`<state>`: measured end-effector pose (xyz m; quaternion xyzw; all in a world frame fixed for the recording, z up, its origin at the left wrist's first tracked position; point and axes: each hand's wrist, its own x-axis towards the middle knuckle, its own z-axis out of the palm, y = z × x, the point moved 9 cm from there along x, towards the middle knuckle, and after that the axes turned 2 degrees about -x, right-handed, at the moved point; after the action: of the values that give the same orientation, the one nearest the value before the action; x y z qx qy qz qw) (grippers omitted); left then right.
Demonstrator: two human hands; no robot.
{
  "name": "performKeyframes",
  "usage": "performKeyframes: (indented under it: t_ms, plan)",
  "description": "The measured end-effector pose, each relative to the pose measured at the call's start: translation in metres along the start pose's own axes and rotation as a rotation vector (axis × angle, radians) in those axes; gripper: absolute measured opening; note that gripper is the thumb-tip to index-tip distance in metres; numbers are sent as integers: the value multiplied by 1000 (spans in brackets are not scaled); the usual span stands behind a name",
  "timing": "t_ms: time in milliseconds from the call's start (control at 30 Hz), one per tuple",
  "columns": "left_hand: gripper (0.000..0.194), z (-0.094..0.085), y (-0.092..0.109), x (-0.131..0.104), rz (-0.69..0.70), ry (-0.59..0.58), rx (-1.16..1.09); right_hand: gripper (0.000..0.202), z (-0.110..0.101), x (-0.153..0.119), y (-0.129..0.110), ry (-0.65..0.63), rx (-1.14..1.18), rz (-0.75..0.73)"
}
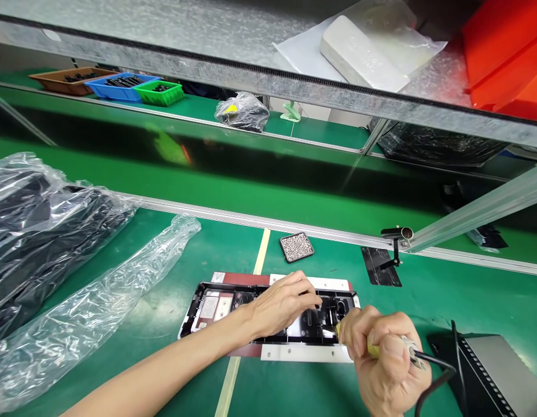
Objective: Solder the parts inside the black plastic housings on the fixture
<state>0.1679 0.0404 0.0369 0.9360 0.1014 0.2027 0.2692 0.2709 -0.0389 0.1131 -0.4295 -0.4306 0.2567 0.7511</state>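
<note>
My left hand [286,304] reaches over a long black plastic housing [194,307], its fingers pinched together above the inside. Whatever sits between the fingertips is too small to make out. The housing lies in a fixture with a reddish-brown base and white strips [303,353]. From the right, my right hand [387,353] grips a yellow corded electric screwdriver [373,349]. Its metal tip points into the right end of the housing, and a black cord trails from its back end. Contact at the tip cannot be made out.
Behind the fixture lies a small black tray [297,247] of tiny metal parts. Clear plastic bags [99,295] cover the left side. A grey-black panel [498,370] lies at right. A metal shelf [251,75] crosses overhead, with a slanted post [481,200] at right.
</note>
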Motion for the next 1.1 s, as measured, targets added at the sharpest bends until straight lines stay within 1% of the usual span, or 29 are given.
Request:
performKeyframes:
  t_ms: [133,233,333,400,467,533,600,667,733,800,867,1000,1100]
  plan:
    - [40,10,5,-2,56,-81,171,26,0,0,1,5,-2,7]
    - [40,12,7,-1,56,-82,191,26,0,0,1,1,-6,12]
    - [33,5,9,1,43,-42,127,26,0,0,0,-1,-23,9]
    - [27,-8,4,3,8,33,83,26,0,0,-1,-3,-27,3]
    - [25,-23,-11,5,-77,113,74,26,0,-1,0,-4,-17,-1]
    - [25,-36,-38,7,-211,158,95,26,-1,-1,2,-15,2,-4]
    - [25,-47,-70,9,-334,171,129,27,-2,-2,6,-55,21,-12]
    - [25,-55,-96,12,-391,174,165,28,-3,-2,10,-108,39,-27]
    - [24,-58,-116,17,-412,158,191,28,-6,-3,13,-134,52,-32]
    - [23,-54,-128,21,-417,123,205,29,-9,-4,15,-140,63,-29]
    - [21,-46,-132,27,-401,79,206,29,-10,-4,15,-139,76,-26]
    - [17,-27,-128,42,-338,9,186,29,-10,-3,16,-146,103,-13]
    - [18,-16,-125,54,-289,-23,169,30,-9,-4,16,-155,106,-12]
